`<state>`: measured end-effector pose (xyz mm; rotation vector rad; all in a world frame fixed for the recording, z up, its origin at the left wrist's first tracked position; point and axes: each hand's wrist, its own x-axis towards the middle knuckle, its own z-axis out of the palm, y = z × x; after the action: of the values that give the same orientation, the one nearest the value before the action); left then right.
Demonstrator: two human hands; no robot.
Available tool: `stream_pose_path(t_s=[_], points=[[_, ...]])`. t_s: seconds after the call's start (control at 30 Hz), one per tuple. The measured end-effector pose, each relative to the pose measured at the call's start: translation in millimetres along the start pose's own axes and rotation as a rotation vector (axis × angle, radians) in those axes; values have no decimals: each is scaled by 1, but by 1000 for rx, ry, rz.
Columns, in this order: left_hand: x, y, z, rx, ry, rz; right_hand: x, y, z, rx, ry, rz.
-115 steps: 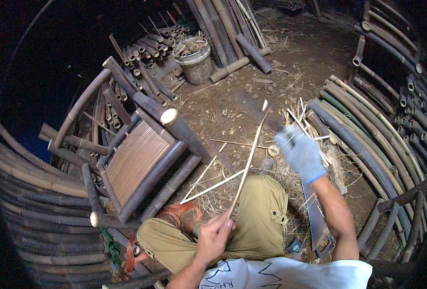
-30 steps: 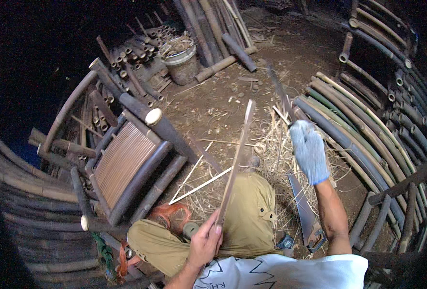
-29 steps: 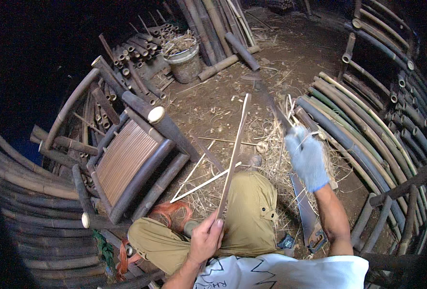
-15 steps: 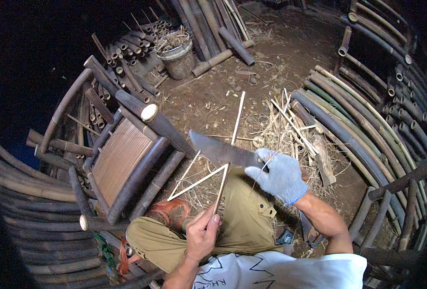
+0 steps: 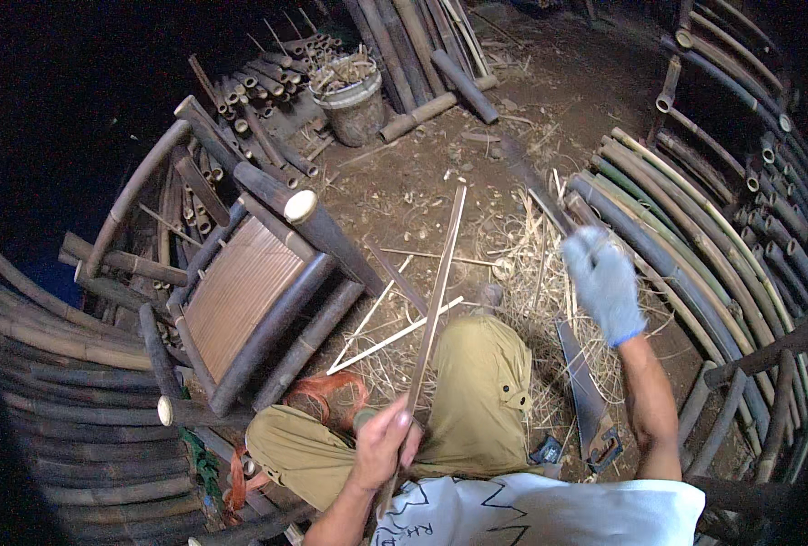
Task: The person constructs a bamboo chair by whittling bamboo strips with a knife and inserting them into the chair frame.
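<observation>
The bare left hand [image 5: 386, 446] is closed around a long, split bamboo strip [image 5: 438, 291], which slants up and away ahead of it, its lower end showing below the fist. The gloved right hand [image 5: 606, 286] is wrapped around the handle of a broad knife [image 5: 542, 193]; the blurred blade points forward and leftward from the glove, apart from the strip. Pale shavings [image 5: 527, 264] lie on the floor beside the glove's left, and a handsaw [image 5: 584, 396] rests just nearer the body than that hand. Left of the bare hand stands a bamboo chair [image 5: 244, 296]; an orange bundle [image 5: 345, 389] lies near that hand, ahead and leftward.
</observation>
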<state>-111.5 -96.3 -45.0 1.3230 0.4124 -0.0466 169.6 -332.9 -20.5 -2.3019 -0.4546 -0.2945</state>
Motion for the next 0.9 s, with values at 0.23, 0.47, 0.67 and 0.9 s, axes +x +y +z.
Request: stream_pose_path(t_s=[0.23,0.47,0.67,0.9], points=[[66,36,40,-671,-290,-62,-60,-67,22,100,-272,-469],[49,35,48,-531,-265,-39,-50,-46,31,40,-181,-468],[12,21,27,-442,-257,-120,-27,-18,24,-20,-90,-264],[-23,6,-11,-443,-297,-214,12,46,-8,-103,84,75]])
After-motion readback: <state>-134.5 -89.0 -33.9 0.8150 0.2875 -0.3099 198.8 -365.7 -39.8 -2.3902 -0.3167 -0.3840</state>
